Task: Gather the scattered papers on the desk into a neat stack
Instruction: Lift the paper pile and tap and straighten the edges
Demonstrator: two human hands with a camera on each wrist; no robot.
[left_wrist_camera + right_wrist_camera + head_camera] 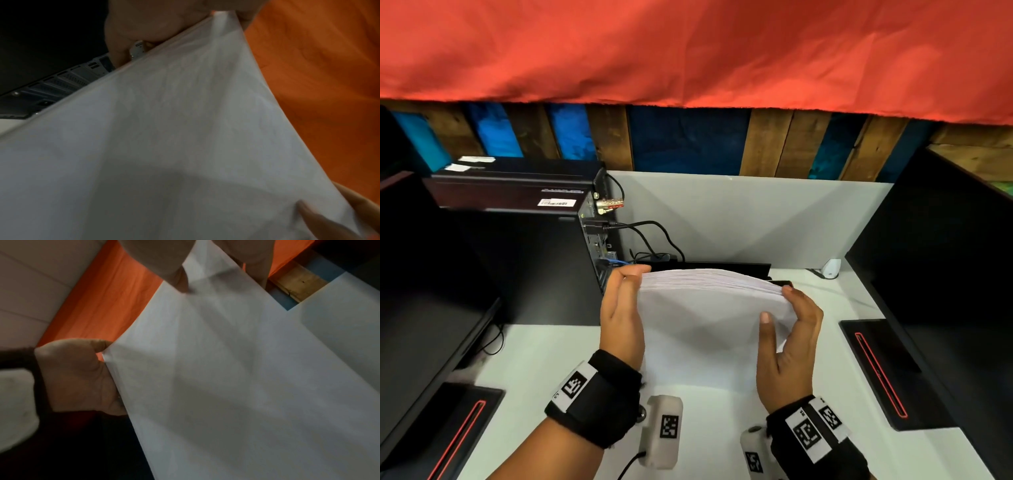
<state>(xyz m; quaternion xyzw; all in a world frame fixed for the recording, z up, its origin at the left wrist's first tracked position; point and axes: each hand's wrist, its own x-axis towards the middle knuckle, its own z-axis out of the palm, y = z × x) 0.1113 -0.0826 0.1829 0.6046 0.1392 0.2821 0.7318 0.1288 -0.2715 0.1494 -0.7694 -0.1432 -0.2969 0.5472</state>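
Papers: a bundle of white sheets [709, 318] held upright above the white counter [534, 359], at centre.
Left grip [619, 308]: closed on the bundle's 9 o'clock edge.
Right grip [787, 339]: pinching its 3 o'clock edge.

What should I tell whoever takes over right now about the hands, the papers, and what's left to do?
Left hand: grips the left edge of the papers, fingers curled behind it.
Right hand: pinches the right edge, thumb in front, fingers behind.
Papers: one bundle, held on edge over the white desk, top edges bowed and slightly fanned. Whether the lower edge touches the desk cannot be told.
Done: the sheets appear gathered; no loose ones show on the visible desk.
Left: probably tap the edges square, then lay the stack flat on the desk.
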